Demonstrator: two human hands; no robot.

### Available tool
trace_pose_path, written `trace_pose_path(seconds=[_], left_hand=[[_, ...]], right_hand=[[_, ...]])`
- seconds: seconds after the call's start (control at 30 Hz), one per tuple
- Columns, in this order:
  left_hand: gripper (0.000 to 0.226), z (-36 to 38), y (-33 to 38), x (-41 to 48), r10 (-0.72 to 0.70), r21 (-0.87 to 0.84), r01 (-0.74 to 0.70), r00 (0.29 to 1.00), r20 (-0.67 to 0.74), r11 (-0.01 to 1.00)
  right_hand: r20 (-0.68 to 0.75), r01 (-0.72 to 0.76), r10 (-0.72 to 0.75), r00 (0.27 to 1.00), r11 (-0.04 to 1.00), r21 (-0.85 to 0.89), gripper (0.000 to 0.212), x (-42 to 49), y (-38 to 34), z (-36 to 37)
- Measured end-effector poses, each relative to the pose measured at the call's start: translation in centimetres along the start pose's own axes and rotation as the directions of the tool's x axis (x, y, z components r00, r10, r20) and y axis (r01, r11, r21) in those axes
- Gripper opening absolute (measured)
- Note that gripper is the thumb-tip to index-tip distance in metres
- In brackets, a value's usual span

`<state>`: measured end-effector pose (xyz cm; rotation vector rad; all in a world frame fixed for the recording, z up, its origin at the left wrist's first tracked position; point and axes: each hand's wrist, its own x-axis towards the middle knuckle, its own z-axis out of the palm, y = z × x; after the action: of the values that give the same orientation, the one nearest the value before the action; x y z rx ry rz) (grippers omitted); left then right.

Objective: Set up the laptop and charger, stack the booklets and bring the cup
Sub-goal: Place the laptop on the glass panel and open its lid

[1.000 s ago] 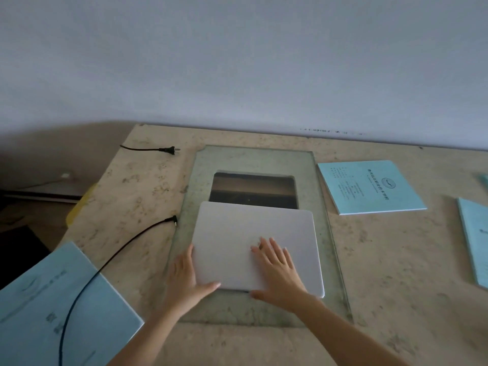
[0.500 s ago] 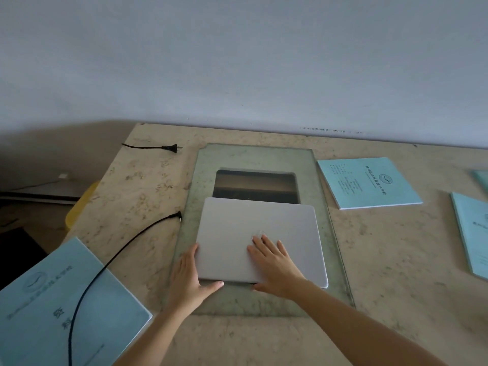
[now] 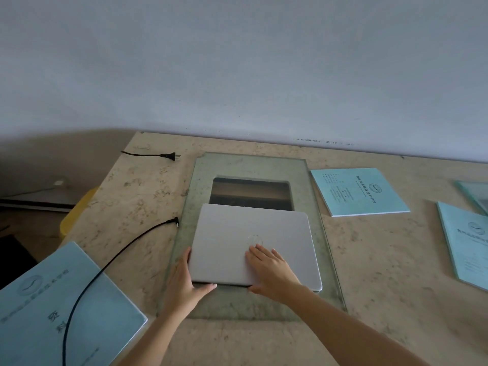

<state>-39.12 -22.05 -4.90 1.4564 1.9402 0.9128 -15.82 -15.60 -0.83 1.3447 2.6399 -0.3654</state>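
A closed silver laptop [image 3: 237, 239] lies on a glass pane [image 3: 315, 207] in the middle of the stone table. My left hand [image 3: 184, 283] grips its near left corner, thumb under the front edge. My right hand [image 3: 272, 270] rests flat on the lid, fingers spread. A black charger cable [image 3: 111, 265] runs from the lower left, its tip just left of the laptop. Its plug [image 3: 169, 155] lies at the back left. Light blue booklets lie at lower left [image 3: 52, 307], back right [image 3: 359, 191] and far right [image 3: 467, 244]. No cup is in view.
The glass pane covers a dark rectangular opening [image 3: 250, 192] behind the laptop. A wall [image 3: 237, 62] stands right behind the table [image 3: 383, 273]. Another glass sheet [image 3: 475, 194] shows at the right edge. A yellow object [image 3: 76, 212] sits beyond the table's left edge.
Both hands have stayed on the laptop, which has shifted slightly away from me on the glass. The view has tilted a little.
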Motion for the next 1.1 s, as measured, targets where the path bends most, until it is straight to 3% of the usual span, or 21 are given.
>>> trace_pose_path(seconds=[0.23,0.47,0.7,0.87,1.1], left_hand=[[0.093,-0.2,-0.7,0.2,0.014,-0.153,-0.014,1.0,-0.006,0.988],[0.08,-0.7,-1.0,0.6,-0.007,-0.135,0.013,0.999,0.038,0.991],[0.08,-1.9,0.0,0.8,0.003,0.071,-0.007,0.998,0.057,0.997],[0.082,-2.2,1.1,0.8,-0.065,0.177,0.05,0.995,0.081,0.983],[0.097,-2.5,2.6,2.5,-0.205,0.461,0.056,0.938,0.28,0.886]], right_hand=[[-0.113,0.011,0.001,0.994,0.995,0.104,0.064,-0.7,-0.2,-1.3],[-0.365,0.162,-0.088,0.927,0.971,0.178,0.034,-2.4,-0.6,-2.0],[-0.41,0.203,-0.117,0.904,0.964,0.173,0.013,-2.9,-1.2,-2.7],[-0.489,0.197,-0.081,0.869,0.962,0.189,0.013,-3.1,-1.5,-2.8],[-0.574,0.181,-0.048,0.817,0.967,0.177,0.013,-2.8,-1.2,-6.1]])
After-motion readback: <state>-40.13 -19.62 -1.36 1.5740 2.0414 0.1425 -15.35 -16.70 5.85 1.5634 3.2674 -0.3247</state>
